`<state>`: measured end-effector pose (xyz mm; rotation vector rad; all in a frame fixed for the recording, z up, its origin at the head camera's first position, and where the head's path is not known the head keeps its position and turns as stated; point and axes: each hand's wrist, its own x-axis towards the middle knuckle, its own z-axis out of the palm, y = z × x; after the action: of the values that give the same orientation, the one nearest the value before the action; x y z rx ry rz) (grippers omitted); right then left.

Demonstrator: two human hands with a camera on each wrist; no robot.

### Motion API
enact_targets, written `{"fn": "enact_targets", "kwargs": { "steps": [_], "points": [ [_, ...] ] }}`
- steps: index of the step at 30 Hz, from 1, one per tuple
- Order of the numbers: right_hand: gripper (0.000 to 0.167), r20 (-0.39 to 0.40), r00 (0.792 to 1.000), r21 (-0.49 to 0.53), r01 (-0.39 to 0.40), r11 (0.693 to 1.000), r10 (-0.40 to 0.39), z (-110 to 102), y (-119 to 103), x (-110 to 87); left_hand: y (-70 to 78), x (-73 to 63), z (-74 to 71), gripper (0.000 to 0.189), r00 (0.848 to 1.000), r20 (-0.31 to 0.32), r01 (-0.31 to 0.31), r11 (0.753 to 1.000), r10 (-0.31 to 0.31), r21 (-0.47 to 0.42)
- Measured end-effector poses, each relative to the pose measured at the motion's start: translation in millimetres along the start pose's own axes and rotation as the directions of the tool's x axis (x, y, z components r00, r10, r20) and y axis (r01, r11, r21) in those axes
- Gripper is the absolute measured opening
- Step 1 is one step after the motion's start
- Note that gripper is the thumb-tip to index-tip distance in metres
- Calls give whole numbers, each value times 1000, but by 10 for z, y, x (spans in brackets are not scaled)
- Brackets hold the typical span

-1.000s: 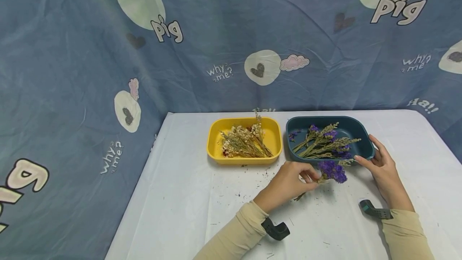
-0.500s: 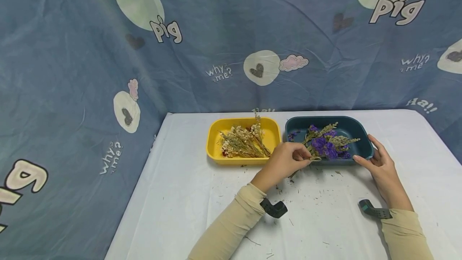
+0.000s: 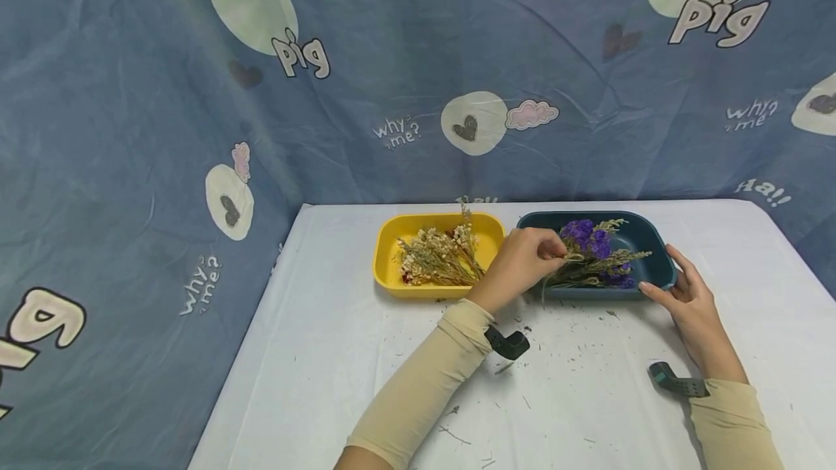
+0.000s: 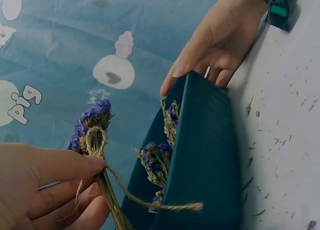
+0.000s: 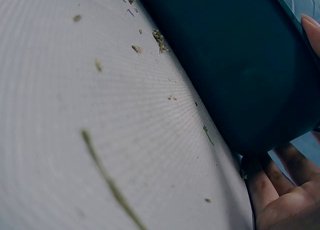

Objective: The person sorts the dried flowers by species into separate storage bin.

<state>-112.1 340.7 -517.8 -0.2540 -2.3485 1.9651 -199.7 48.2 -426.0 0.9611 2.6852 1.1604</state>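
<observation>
My left hand [image 3: 522, 260] pinches a small bunch of dried purple flowers [image 3: 588, 236] by its stems, over the dark teal tray [image 3: 604, 294]. In the left wrist view, twine [image 4: 170, 207] is tied round the stems in a loop, one loose end trailing out. Thumb and forefinger meet at the knot. Inside the tray lie other dried bunches [image 3: 617, 263] with purple heads and greenish sprigs. My right hand [image 3: 695, 303] grips the tray's right corner, thumb at the near rim and fingers round the side. In the right wrist view those fingers [image 5: 285, 200] show under the tray's end.
To the left stands a yellow tray [image 3: 392, 285] with dried cream-white flower bunches [image 3: 437, 256]. Stem bits and crumbs [image 3: 455, 435] are scattered over the white tabletop [image 3: 313, 354]. A printed blue cloth [image 3: 366, 56] hangs behind the table.
My left hand has carried the purple bunch from in front of the teal tray up and away from me, over the tray. The right hand has stayed at the tray's corner.
</observation>
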Motion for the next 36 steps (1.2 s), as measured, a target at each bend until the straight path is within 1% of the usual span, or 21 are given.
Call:
{"fn": "enact_targets", "kwargs": {
  "steps": [3,10,17,23,28,30,36],
  "points": [
    [87,0,1000,-7,-3,1000,3,1,2,-4,12,67,8,4,1000,-1,-3,999,3,35],
    [87,6,1000,-10,-5,1000,5,-26,11,-16,16,204,124,5,1000,0,16,989,-16,147],
    [87,12,1000,31,21,999,-22,-21,9,-12,22,316,171,5,998,-30,60,980,-56,190],
    [87,34,999,70,32,997,-35,-16,18,-7,-23,392,220,9,994,-46,104,968,-96,229],
    [87,36,999,34,16,999,-18,-28,14,1,-73,436,270,10,995,-22,100,954,-98,283],
    [87,35,999,32,15,999,-16,-28,11,7,-90,446,291,11,995,-10,96,945,-98,312],
    [87,34,999,41,19,999,-21,-28,11,0,-111,461,342,15,993,17,105,926,-119,362]
  ]
}}
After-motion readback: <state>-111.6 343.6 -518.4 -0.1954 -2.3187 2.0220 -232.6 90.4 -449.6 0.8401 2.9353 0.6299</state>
